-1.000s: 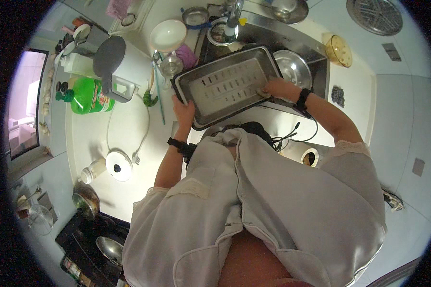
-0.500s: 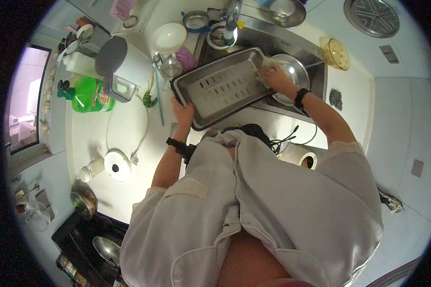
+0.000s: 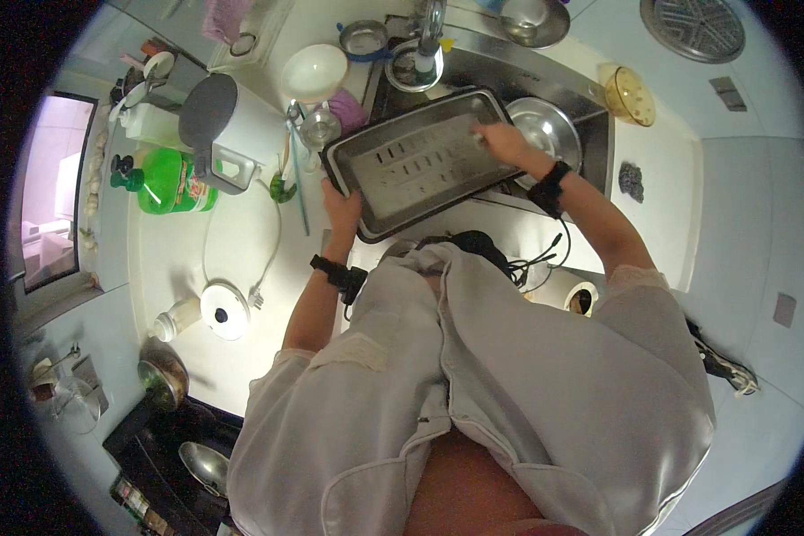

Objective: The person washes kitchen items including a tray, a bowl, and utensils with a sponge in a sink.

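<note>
A rectangular grey metal tray (image 3: 402, 201) with a dark rim and rows of dark slots in its base is tilted over the front of the sink. My left hand (image 3: 341, 210) grips its near left edge, thumb over the rim. Inside the tray's right end, my right hand (image 3: 502, 145) is closed with its fingers at the base. A pale yellowish pad in its fingers is mostly hidden now. A round steel bowl (image 3: 545, 134) stands in the sink just beyond my right hand. The faucet (image 3: 431, 40) rises behind the tray.
Left of the tray are a glass cup (image 3: 318, 129), a white bowl (image 3: 314, 73), a white pitcher (image 3: 232, 134) and a green detergent bottle (image 3: 174, 181). A white lid (image 3: 225, 310) lies on the counter. A steel scrubber (image 3: 632, 181) and a yellow strainer (image 3: 630, 95) are at right.
My right hand has moved left and slightly down, further into the tray, and the pale pad shows less. My left hand keeps its grip on the tray, which has barely shifted.
</note>
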`<action>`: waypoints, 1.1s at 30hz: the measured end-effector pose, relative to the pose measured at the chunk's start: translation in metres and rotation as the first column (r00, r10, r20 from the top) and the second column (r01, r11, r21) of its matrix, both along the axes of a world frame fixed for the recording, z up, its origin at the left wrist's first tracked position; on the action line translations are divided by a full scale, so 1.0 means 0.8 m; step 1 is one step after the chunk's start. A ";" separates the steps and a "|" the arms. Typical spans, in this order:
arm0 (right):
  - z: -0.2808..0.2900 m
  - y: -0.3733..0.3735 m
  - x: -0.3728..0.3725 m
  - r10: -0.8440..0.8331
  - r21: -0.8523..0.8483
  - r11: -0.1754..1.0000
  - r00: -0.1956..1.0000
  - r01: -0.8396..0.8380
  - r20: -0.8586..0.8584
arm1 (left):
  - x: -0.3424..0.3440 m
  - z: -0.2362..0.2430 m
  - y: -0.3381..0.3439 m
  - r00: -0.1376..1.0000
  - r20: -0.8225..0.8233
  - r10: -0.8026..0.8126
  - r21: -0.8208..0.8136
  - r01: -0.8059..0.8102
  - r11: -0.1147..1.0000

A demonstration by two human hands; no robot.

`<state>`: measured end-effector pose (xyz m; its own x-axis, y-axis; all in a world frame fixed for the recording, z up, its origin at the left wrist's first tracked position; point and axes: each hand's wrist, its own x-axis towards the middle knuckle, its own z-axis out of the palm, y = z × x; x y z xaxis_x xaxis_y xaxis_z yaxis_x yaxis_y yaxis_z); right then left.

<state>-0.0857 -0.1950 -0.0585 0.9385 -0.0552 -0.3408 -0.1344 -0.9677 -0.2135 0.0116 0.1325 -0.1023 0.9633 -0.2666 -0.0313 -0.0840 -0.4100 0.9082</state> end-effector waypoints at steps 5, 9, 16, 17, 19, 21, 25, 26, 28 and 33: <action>0.018 -0.004 0.050 0.417 -0.360 0.883 0.855 -0.301 0.309 | -0.004 0.003 0.000 1.000 0.022 -0.014 -0.043 0.015 0.999; -0.035 -0.026 0.033 0.441 -0.438 0.842 0.869 -0.315 0.223 | -0.006 0.008 -0.003 0.999 0.007 0.041 0.041 -0.041 0.998; -0.012 0.004 0.024 0.231 -0.360 0.900 0.969 -0.246 -0.087 | -0.009 -0.004 0.000 0.998 -0.027 0.055 -0.079 -0.057 0.995; -0.012 0.000 0.018 0.281 -0.346 0.889 0.954 -0.299 -0.102 | -0.009 0.000 -0.001 0.998 -0.026 0.050 -0.080 -0.052 0.995; 0.002 -0.002 0.007 0.322 -0.338 0.877 0.939 -0.343 -0.118 | -0.012 0.019 -0.007 0.992 0.082 0.090 -0.013 -0.090 0.996; 0.017 -0.004 -0.002 0.473 -0.328 0.802 0.866 -0.499 -0.159 | -0.007 0.012 -0.006 0.994 0.052 0.095 -0.033 -0.094 0.995; -0.009 -0.016 0.000 0.436 -0.245 0.823 0.846 -0.513 -0.306 | -0.001 0.008 -0.007 0.996 -0.028 0.089 -0.076 -0.091 0.993; -0.015 -0.021 -0.001 0.367 -0.162 0.885 0.869 -0.436 -0.333 | 0.003 0.010 -0.011 0.996 -0.026 0.091 -0.079 -0.093 0.993; -0.012 -0.023 -0.005 0.305 -0.075 0.932 0.877 -0.356 -0.370 | 0.004 0.023 -0.017 0.982 0.178 0.065 -0.054 -0.056 0.997; 0.020 -0.040 -0.007 0.454 -0.025 0.867 0.808 -0.498 -0.375 | -0.007 0.046 -0.024 0.981 0.177 0.076 -0.092 -0.060 0.994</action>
<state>-0.0916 -0.2272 -0.0426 0.6795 0.3076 -0.6661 0.3067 -0.9438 -0.1231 0.0056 0.1130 -0.0655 0.9670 -0.1945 0.1647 -0.2241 -0.3413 0.9128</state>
